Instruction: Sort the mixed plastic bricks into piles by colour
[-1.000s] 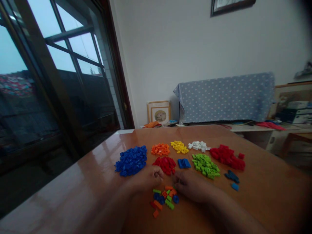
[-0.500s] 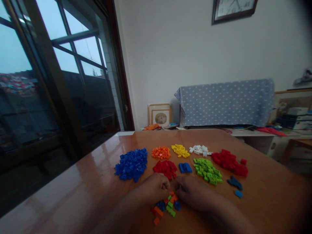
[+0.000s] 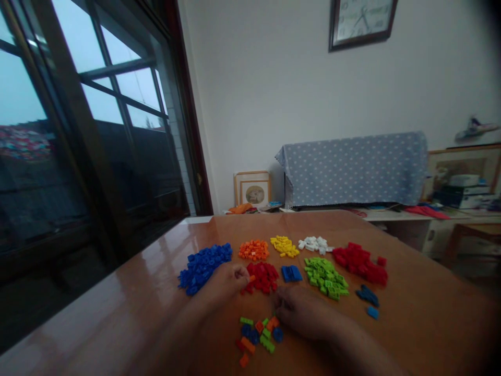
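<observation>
My left hand (image 3: 230, 278) is over the table between the blue brick pile (image 3: 204, 265) and the nearer red pile (image 3: 265, 278), its fingers closed on a small orange brick (image 3: 251, 279). My right hand (image 3: 295, 308) rests just below the red pile with curled fingers; what they hold, if anything, is hidden. Nearer to me lies a loose mix of small pieces, with green bricks (image 3: 267, 343), orange bricks (image 3: 248, 345) and round blue pieces (image 3: 277, 335).
Further back on the brown table (image 3: 313, 219) are orange (image 3: 254, 249), yellow (image 3: 284, 246) and white (image 3: 314, 244) piles. Blue plates (image 3: 291, 273), a green pile (image 3: 325, 277), a larger red pile (image 3: 360, 263) and dark blue pieces (image 3: 367, 295) lie to the right.
My left hand has moved left and away from my right hand, and an orange brick now shows at its fingertips. The camera view has shifted slightly. The loose mix is less covered.
</observation>
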Demonstrator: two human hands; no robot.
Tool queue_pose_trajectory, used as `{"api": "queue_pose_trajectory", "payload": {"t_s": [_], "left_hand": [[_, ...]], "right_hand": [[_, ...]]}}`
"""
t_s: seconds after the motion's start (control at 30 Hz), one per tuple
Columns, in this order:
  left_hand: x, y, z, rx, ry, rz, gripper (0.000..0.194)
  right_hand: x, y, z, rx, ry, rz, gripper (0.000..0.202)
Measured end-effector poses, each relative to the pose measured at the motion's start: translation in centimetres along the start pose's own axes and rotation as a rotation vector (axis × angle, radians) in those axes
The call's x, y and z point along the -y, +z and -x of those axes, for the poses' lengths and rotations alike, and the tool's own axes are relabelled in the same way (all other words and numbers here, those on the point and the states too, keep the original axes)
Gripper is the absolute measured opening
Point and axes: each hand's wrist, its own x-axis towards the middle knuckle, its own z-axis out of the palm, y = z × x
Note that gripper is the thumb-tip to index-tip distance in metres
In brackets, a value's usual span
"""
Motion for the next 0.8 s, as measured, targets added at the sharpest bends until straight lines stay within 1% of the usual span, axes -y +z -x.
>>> {"api": "queue_pose_trajectory", "payload": {"t_s": [0.07,0.13,0.23,0.33,0.43,0.6,0.7,0.8], "left_hand": [[0.2,-0.6,-0.7,-0.096,0.012,-0.066,0.019],[0.4,-1.2,-1.6,-0.167,0.027,-0.149,0.017],[0.5,-1.7,-3.3,-0.226,0.008,-0.296,0.016],[0.5,-1.8,-5.4,-0.271,-0.058,-0.452,0.015],[0.7,-1.3,-7.3,-0.285,-0.087,-0.518,0.016],[1.4,0.2,-9.9,-0.301,-0.106,-0.569,0.018],[1.9,0.9,-11.1,-0.304,-0.123,-0.582,0.02],[2.3,1.3,-11.8,-0.305,-0.135,-0.586,0.021]], "right_hand": [[0.1,0.0,0.0,0.0,0.01,0.005,0.014],[0.1,-0.1,0.1,-0.008,0.014,0.017,0.013],[0.1,-0.1,0.1,-0.03,0.002,0.039,0.012],[0.0,-0.1,0.1,-0.039,-0.006,0.043,0.013],[-0.2,0.0,0.0,-0.035,0.0,0.032,0.013],[-0.4,0.2,-0.1,-0.054,0.0,0.017,0.014],[-0.3,0.1,0.1,-0.05,0.012,0.016,0.015],[-0.1,-0.1,0.3,-0.048,0.003,0.025,0.014]]}}
